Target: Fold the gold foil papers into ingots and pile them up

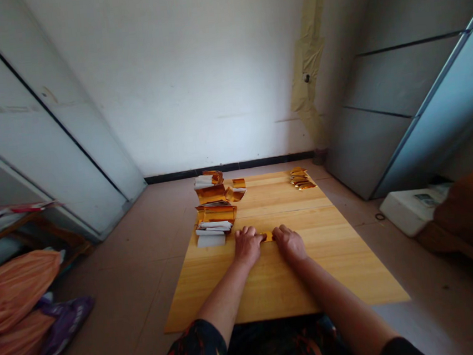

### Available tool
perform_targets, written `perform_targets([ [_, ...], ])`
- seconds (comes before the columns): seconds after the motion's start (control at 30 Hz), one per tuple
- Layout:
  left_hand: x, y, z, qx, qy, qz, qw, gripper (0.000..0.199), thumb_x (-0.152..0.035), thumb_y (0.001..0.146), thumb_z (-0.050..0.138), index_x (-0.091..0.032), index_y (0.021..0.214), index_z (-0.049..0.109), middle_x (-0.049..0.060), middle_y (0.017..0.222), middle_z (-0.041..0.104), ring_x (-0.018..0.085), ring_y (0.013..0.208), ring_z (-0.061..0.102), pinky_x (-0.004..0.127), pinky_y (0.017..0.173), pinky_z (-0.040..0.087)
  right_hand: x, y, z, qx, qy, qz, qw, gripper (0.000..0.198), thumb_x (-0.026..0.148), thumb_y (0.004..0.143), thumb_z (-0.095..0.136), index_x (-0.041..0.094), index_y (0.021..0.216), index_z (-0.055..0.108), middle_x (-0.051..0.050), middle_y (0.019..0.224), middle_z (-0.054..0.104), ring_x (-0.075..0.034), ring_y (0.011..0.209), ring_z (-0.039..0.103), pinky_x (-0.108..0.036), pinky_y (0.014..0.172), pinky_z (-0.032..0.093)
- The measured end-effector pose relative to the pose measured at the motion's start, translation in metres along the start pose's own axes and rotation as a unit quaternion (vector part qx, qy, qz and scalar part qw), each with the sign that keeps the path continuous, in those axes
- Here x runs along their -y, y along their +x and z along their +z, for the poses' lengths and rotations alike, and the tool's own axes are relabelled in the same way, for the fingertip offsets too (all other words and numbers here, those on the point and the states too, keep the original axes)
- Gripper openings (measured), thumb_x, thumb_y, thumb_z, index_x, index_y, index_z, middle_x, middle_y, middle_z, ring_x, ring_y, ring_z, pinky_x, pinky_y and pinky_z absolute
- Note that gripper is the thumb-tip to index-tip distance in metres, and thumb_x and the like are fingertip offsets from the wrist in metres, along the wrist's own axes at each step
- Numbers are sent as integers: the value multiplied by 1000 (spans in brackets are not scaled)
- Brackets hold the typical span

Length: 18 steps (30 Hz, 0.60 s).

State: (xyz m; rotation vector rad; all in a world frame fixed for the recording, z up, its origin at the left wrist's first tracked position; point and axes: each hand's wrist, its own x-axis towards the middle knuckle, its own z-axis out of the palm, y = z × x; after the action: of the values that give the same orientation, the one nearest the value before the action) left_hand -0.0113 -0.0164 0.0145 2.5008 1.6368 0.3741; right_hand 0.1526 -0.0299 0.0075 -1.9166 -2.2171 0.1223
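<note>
Near the middle of the wooden table, my left hand and my right hand grip the two ends of a small piece of gold foil paper. The fingers of both hands are curled closed, and only the foil's middle shows between them. To the left of my left hand lie stacks of gold foil paper with white backs, some sheets curling up. Folded gold foil pieces sit in a small pile at the table's far right corner.
A white wall rises behind the table. Grey cabinets stand on the right, with a white box on the floor beside them. Orange and purple bags lie at the left.
</note>
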Motion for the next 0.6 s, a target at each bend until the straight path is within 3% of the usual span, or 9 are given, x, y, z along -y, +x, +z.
perform_targets([
  [0.33, -4, 2, 6, 34, -1, 31, 999, 31, -16, 88, 43, -30, 102, 67, 6, 90, 58, 20, 94, 50, 34, 82, 33, -20, 5, 5, -31, 61, -12, 998, 20, 20, 90, 45, 21, 86, 64, -3, 90, 59, -12, 87, 54, -19, 69, 35],
  [0.47, -4, 2, 10, 24, -16, 15, 999, 27, -22, 88, 46, -31, 100, 68, 5, 92, 60, 19, 95, 52, 33, 81, 33, -27, 16, 1, -26, 105, -12, 994, 16, 20, 86, 49, 18, 87, 65, -4, 91, 60, -12, 85, 56, -18, 71, 38],
  [0.6, -1, 5, 12, 18, -35, -13, 999, 23, -25, 86, 51, -34, 98, 69, 4, 92, 62, 19, 97, 52, 34, 83, 33, -18, 23, 0, -20, 175, -6, 984, 20, 8, 77, 51, 17, 89, 65, -3, 91, 63, -11, 81, 57, -18, 72, 40],
])
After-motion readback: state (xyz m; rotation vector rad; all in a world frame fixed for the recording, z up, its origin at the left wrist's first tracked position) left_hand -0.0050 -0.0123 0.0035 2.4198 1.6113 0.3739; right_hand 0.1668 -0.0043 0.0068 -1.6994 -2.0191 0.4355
